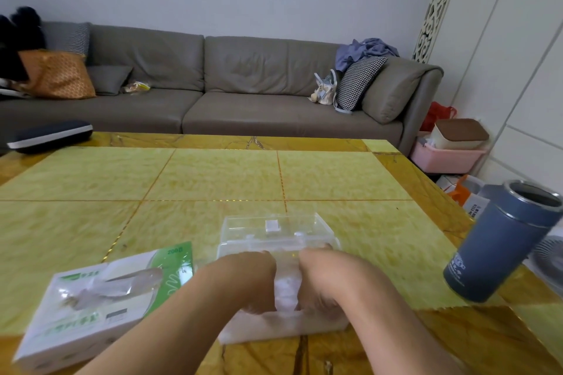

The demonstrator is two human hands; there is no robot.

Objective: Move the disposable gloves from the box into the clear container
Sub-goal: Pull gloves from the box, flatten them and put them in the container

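Note:
The clear container (320, 326) stands on the table near its front edge, its lid (274, 227) flipped open toward the back. A whitish wad of disposable gloves (287, 286) sits in it, squeezed between my two hands. My left hand (251, 278) grips the wad's left side and my right hand (324, 278) its right side, with the fingers of both reaching down inside the container and mostly hidden. The white and green glove box (91, 301) lies to the left, with a thin glove showing at its top opening.
A blue-grey open tumbler (499, 243) stands at the table's right edge. A dark flat case (48, 135) lies at the far left corner. Behind the yellow tiled table (213, 176) runs a grey sofa (243, 85); a pink basket (444, 158) sits on the floor at the right.

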